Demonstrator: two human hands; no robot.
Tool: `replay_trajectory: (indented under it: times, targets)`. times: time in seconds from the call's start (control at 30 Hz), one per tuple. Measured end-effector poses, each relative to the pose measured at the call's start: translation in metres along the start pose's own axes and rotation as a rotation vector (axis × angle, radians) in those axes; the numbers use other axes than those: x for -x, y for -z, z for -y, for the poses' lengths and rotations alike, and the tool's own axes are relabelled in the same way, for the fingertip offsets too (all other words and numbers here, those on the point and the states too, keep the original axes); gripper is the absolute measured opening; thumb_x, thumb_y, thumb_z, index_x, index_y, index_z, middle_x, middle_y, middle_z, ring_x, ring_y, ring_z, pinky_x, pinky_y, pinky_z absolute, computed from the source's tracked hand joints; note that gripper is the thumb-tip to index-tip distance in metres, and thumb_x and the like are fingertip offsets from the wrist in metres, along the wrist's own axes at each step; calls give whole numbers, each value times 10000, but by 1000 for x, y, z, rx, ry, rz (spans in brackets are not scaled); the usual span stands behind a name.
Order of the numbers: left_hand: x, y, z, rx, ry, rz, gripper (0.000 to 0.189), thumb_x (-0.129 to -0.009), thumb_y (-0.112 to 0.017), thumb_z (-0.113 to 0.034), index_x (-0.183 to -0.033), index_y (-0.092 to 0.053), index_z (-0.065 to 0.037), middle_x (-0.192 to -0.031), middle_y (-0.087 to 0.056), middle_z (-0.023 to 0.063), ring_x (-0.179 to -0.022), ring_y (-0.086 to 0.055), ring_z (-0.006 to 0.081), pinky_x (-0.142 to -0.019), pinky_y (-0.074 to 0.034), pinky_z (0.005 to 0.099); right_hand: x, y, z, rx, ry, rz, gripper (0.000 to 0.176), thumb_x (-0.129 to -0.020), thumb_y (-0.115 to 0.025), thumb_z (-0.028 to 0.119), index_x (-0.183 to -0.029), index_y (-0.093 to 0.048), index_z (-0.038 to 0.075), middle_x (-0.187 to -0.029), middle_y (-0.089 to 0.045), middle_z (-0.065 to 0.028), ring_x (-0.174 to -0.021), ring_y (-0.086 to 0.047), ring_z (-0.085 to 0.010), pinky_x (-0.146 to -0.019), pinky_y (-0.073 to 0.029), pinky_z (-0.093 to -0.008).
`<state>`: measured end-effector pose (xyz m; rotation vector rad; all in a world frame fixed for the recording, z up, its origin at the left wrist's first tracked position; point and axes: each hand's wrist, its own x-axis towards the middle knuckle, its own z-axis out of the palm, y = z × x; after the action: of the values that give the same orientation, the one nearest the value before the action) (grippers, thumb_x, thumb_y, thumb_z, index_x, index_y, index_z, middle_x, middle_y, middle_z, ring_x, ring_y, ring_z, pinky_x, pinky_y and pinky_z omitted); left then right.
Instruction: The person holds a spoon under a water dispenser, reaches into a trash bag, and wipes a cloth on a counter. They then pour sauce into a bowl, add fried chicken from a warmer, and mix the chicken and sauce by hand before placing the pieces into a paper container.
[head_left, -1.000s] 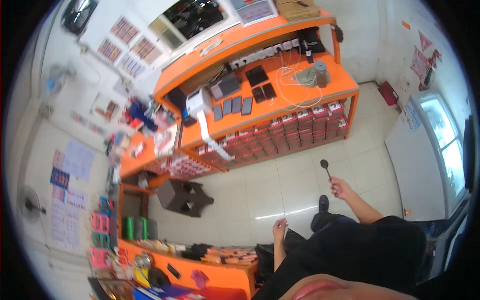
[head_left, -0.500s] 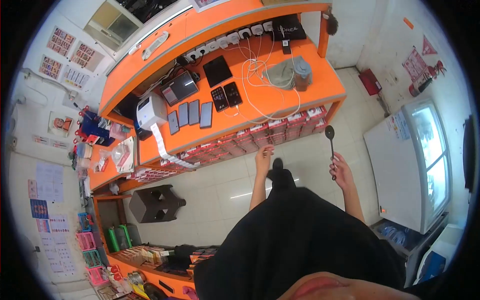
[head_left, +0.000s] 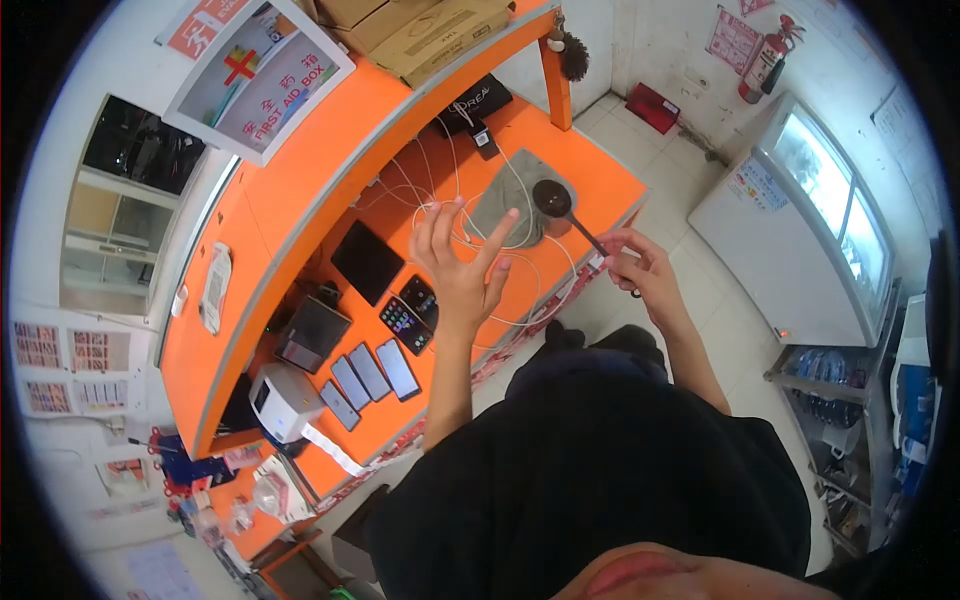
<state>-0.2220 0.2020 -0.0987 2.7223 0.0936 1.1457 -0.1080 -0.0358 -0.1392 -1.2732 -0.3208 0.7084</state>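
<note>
My right hand (head_left: pixel 645 273) is closed around the handle of a dark long-handled spoon (head_left: pixel 551 198), whose bowl points up and left over the counter's right end. My left hand (head_left: pixel 458 268) is raised over the orange counter (head_left: pixel 608 172) with its fingers spread and nothing in them. Behind the spoon bowl lies a grey-green cloth (head_left: pixel 505 205). White charging cables (head_left: pixel 540 265) run near my left fingertips and over the cloth. Left of that hand are a black tablet (head_left: pixel 367 262) and a phone with a lit screen (head_left: pixel 404 325).
Several more phones (head_left: pixel 398 369) lie beside a white label printer (head_left: pixel 285 402). An upper shelf bears a first aid box (head_left: pixel 255 80) and cardboard boxes (head_left: pixel 440 40). A white display fridge (head_left: pixel 770 220) stands at right, with a fire extinguisher (head_left: pixel 765 65) on the wall behind.
The view has swung toward the counter. My left hand has risen over it and its fingers have spread. The spoon has swung from near upright to a leftward slant, its bowl now over the counter.
</note>
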Motion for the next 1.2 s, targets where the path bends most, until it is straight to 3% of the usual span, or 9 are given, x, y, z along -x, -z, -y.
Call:
replay_trajectory:
  times: [0.03,0.17,0.23,0.3,0.5,0.7,0.8,1.03,1.2]
  targets:
    - [-5,6,7,-140,-80,21,363,-931,-457,-483,-1231,-620,-360,-1403,-408,102,-1327,-311,312,-1080,-156,503,-2,-9,5,-11,-2,-6,278,-850,-598,32,-1127,-610,51,-959,-567,30,-652,-482,-26,-538,-343,-162]
    - [-7,22,32,-352,-195,64,388,-901,-439,-578,-1242,-578,-453,-1436,-407,28,-1355,-298,257,-1085,-113,530,-16,-32,9,61,13,103,274,-843,-615,32,-1117,-612,37,-899,-569,31,-649,-471,-24,-539,-344,-174]
    - [-1,34,38,-614,-282,165,441,-882,-385,-649,-1278,-520,-510,-1468,-373,-27,-1336,-296,246,-1074,-106,542,-23,-41,8,115,11,185,272,-832,-639,42,-1103,-614,33,-862,-567,31,-640,-466,-35,-538,-339,-183]
    - [16,48,41,-726,-210,194,487,-857,-364,-687,-1299,-487,-523,-1484,-370,-65,-1355,-291,221,-1078,-89,544,-28,-48,11,235,67,327,272,-866,-581,5,-1135,-609,23,-956,-554,16,-658,-471,-6,-586,-398,-166]
    - [81,110,-2,-1037,-75,294,498,-857,-354,-680,-1314,-472,-522,-1498,-364,-81,-1397,-263,193,-1096,-52,548,-22,-62,10,291,46,657,280,-860,-580,-42,-1137,-597,-11,-998,-553,-31,-713,-505,-13,-700,-465,-181]
    - [154,149,-141,-1131,326,409,507,-860,-456,-594,-1345,-482,-449,-1504,-357,-80,-1395,-270,196,-1099,-29,548,29,-60,7,313,100,981,268,-849,-553,-90,-1105,-606,-27,-1017,-544,-36,-758,-505,-14,-735,-442,-167]
    - [187,141,-228,-1150,551,296,563,-820,-550,-537,-1315,-541,-268,-1476,-383,-85,-1390,-282,171,-1091,-40,568,75,-53,5,288,133,1132,253,-846,-555,-92,-1085,-615,-35,-1021,-539,-34,-748,-479,-12,-712,-413,-156]
    - [241,117,-409,-1265,1220,107,552,-799,-597,-521,-1239,-592,-188,-1488,-372,-34,-1400,-255,240,-1068,-20,605,190,-38,-32,215,-27,1548,257,-843,-564,-83,-1088,-626,-35,-1011,-527,-27,-702,-436,-6,-663,-388,-143]
    - [269,117,-524,-1332,1690,-64,378,-860,-607,-393,-1160,-630,-166,-1497,-330,55,-1409,-183,319,-1043,-30,600,295,-33,-50,280,-157,1863,242,-843,-561,-83,-1064,-640,-27,-1000,-537,-22,-678,-419,-4,-617,-357,-141]
